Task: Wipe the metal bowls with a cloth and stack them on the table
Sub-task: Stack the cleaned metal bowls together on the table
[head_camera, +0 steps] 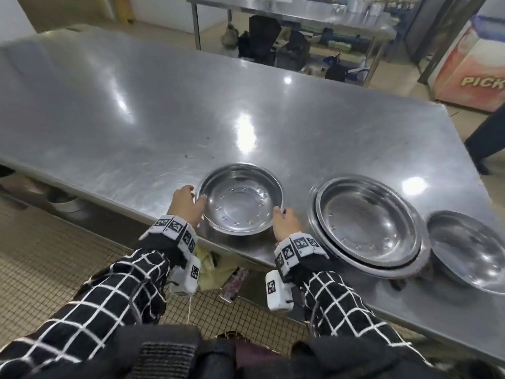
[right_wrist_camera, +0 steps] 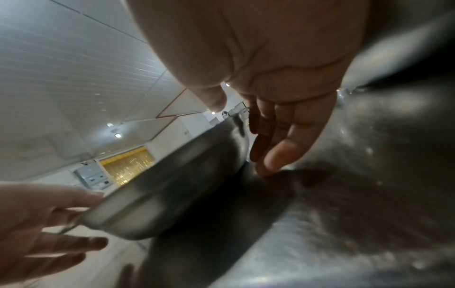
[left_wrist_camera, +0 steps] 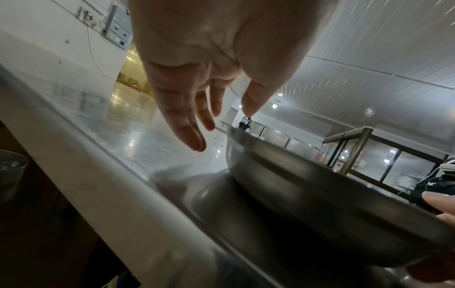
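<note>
A shallow metal bowl (head_camera: 240, 199) with a ring of stamped marks hangs slightly tilted over the steel table's (head_camera: 136, 119) near edge. My left hand (head_camera: 188, 205) holds its left rim and my right hand (head_camera: 284, 222) its right rim. Each has the thumb on top and the fingers underneath. In the left wrist view the left hand (left_wrist_camera: 221, 124) reaches past the bowl (left_wrist_camera: 295, 185). In the right wrist view the right hand (right_wrist_camera: 241, 134) straddles the bowl's (right_wrist_camera: 172, 185) rim. Nested bowls (head_camera: 366, 222) stand to the right, with a single bowl (head_camera: 470, 253) beyond them. I see no cloth in either hand.
The table stretches away bare to the left and back. Something yellowish (head_camera: 207, 266) lies under its near edge. Behind it stands a second steel table (head_camera: 287, 12) with bags below, an orange cabinet (head_camera: 470, 72) at far right, and a person's dark leg (head_camera: 486, 138).
</note>
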`<state>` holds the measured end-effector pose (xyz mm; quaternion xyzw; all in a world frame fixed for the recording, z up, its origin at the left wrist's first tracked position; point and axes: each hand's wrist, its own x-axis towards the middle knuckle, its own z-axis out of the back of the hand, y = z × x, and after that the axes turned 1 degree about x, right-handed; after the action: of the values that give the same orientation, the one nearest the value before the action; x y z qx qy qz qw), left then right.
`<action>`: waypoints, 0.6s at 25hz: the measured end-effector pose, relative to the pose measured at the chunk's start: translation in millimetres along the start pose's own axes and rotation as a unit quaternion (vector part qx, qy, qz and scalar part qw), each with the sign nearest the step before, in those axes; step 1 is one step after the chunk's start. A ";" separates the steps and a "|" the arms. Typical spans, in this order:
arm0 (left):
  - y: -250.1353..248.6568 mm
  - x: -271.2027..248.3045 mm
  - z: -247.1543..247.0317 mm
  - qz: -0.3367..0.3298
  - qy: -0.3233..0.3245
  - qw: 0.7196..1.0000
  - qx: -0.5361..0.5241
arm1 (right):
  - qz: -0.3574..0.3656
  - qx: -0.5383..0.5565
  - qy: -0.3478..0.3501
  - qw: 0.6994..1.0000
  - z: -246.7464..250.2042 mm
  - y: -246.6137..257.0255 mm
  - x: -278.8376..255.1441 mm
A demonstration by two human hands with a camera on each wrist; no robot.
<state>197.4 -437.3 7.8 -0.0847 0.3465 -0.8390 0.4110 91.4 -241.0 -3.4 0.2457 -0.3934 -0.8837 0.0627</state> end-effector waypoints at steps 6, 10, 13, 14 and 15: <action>11.2 26.1 -6.4 0.013 0.101 0.993 0.063 | -0.041 -0.004 -0.062 0.997 -14.6 8.2 25.4; 0.3 30.3 -0.6 -0.022 0.033 0.999 0.012 | -0.021 0.011 -0.114 0.993 -11.6 16.0 25.3; -26.6 25.5 10.6 -0.062 0.004 0.994 -0.084 | 0.015 0.078 -0.179 0.981 12.0 27.1 9.4; -39.9 22.4 13.3 -0.078 0.009 0.992 -0.103 | 0.022 0.098 -0.198 0.975 24.9 29.9 1.7; -54.4 19.0 14.6 -0.096 0.018 0.988 -0.120 | 0.031 0.112 -0.214 0.970 40.0 31.5 -7.8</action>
<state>157.0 -436.0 51.4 -0.1512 0.4422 -0.8281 0.3095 76.3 -233.6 45.2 0.0439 -0.5016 -0.8637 -0.0241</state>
